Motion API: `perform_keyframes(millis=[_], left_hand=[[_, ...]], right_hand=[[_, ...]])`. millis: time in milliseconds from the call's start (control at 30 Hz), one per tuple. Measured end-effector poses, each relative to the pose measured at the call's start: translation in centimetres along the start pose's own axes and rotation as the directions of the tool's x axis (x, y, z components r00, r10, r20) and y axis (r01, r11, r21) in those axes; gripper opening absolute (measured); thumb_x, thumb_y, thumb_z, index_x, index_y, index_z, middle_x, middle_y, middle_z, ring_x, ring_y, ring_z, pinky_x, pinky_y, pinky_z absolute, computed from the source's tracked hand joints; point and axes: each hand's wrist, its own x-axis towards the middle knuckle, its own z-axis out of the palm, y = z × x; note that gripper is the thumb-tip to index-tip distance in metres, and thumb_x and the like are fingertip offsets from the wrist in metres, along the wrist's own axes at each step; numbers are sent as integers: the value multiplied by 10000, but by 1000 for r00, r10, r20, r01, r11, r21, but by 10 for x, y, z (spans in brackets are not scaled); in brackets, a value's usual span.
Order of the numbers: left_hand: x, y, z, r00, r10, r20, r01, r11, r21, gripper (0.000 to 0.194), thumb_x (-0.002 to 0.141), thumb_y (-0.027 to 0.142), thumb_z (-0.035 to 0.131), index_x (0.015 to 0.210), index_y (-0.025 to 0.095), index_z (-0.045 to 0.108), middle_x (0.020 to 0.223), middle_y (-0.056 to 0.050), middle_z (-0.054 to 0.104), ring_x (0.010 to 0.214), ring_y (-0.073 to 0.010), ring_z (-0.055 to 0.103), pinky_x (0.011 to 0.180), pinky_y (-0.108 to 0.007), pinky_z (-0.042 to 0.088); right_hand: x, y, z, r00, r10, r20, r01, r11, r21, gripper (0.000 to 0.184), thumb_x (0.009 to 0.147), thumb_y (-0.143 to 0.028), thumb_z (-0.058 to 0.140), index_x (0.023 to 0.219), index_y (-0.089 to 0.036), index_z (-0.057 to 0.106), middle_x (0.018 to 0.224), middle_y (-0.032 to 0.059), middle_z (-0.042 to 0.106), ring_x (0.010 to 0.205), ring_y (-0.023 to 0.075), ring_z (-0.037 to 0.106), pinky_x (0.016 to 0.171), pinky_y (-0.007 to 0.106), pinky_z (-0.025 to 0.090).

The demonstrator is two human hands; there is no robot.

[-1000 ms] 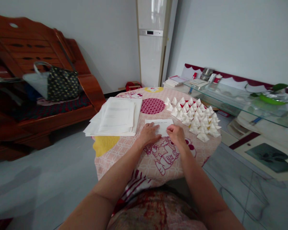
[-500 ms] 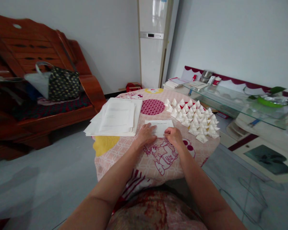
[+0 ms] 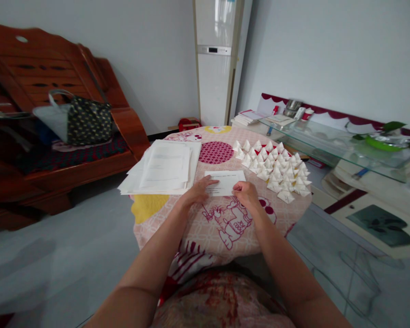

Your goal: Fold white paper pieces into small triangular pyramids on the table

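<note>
A white printed sheet of paper point(image 3: 222, 184), apparently folded to a small rectangle, lies on the patterned tablecloth point(image 3: 191, 232) in front of me. My left hand point(image 3: 197, 190) rests at its left edge, with the fingers stretched out over the paper. At the lower right corner my right hand point(image 3: 245, 193) has its fingers pinched together on the sheet. Left of the sheet is a stack of white printed papers point(image 3: 166, 164). To the right stand several rows of small pointed folded-paper pieces point(image 3: 275, 166).
Beyond the table's right side stands a glass-topped cabinet point(image 3: 328, 141) with a green dish point(image 3: 384, 143) and a pile of booklets point(image 3: 248, 117). A wooden bench point(image 3: 133, 132) with bags point(image 3: 90, 120) is at the left. A tall white air conditioner point(image 3: 213, 86) stands behind.
My left hand has slid left across the sheet to its left edge, uncovering more print. My right hand stays at the lower right corner.
</note>
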Motion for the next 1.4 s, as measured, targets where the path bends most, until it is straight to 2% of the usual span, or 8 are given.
perform_keyframes(millis=[167, 367, 567, 700, 933, 1133, 1267, 1400], left_hand=[[1, -9, 5, 998, 33, -49, -35, 999, -31, 745, 702, -8, 488, 1408, 203, 590, 1548, -91, 513, 1419, -231, 491, 1200, -406, 388], [13, 13, 7, 975, -27, -221, 22, 999, -25, 678, 736, -42, 394, 1336, 156, 640, 1445, -88, 615, 1357, -207, 556, 1201, -425, 412], [42, 46, 9, 992, 46, -117, -38, 997, 71, 521, 869, 86, 512, 1367, 200, 615, 1449, -90, 605, 1340, -236, 564, 1187, -427, 437], [49, 50, 27, 985, 21, -170, -10, 998, 68, 520, 908, 109, 507, 1424, 154, 549, 1498, -146, 549, 1420, -249, 479, 1197, -439, 414], [41, 48, 38, 975, 23, -220, -14, 999, 39, 514, 944, 178, 498, 1455, 123, 505, 1549, -174, 478, 1455, -261, 421, 1224, -446, 368], [37, 50, 35, 971, 28, -237, -36, 999, -29, 619, 928, 174, 516, 1536, 165, 402, 1574, -157, 448, 1471, -256, 399, 1229, -458, 367], [36, 57, 31, 908, 140, -396, -166, 986, -32, 789, 866, 71, 540, 1592, 249, 287, 1673, -126, 277, 1545, -274, 266, 1234, -518, 340], [41, 60, 32, 825, 265, -499, -311, 951, -9, 676, 816, 7, 557, 1453, 222, 483, 1671, -134, 279, 1536, -298, 281, 1217, -534, 358]], right_hand=[[0, 3, -1, 998, -2, -57, 7, 995, 99, 142, 740, -143, 648, 796, -176, 773, 794, 47, 771, 749, 189, 688, 729, 266, 496], [2, 19, -17, 891, 143, -432, -93, 987, 134, 343, 821, -181, 475, 946, -125, 789, 957, 130, 781, 911, 255, 690, 870, 337, 503], [5, 31, -18, 923, 132, -361, -130, 991, 30, 366, 811, -149, 468, 971, -166, 797, 984, 120, 771, 1002, 262, 682, 950, 354, 489], [5, 31, -14, 946, 85, -313, -84, 996, 18, 364, 825, -150, 465, 972, -145, 798, 989, 135, 775, 985, 258, 689, 948, 350, 497], [10, 34, -13, 943, 142, -301, -77, 973, 218, 360, 806, -222, 537, 1033, -124, 800, 998, 117, 789, 960, 259, 704, 928, 356, 525], [8, 30, -9, 951, 111, -288, 42, 878, 477, 407, 800, -311, 564, 1075, -115, 792, 984, 127, 794, 866, 252, 721, 811, 356, 562], [6, 24, -7, 949, 30, -314, 144, 845, 514, 348, 771, -343, 609, 976, -151, 813, 977, 132, 799, 879, 270, 727, 822, 389, 565], [3, 21, -5, 942, -62, -329, 237, 819, 523, 309, 750, -392, 645, 884, -176, 819, 915, 120, 799, 836, 273, 727, 798, 406, 569]])
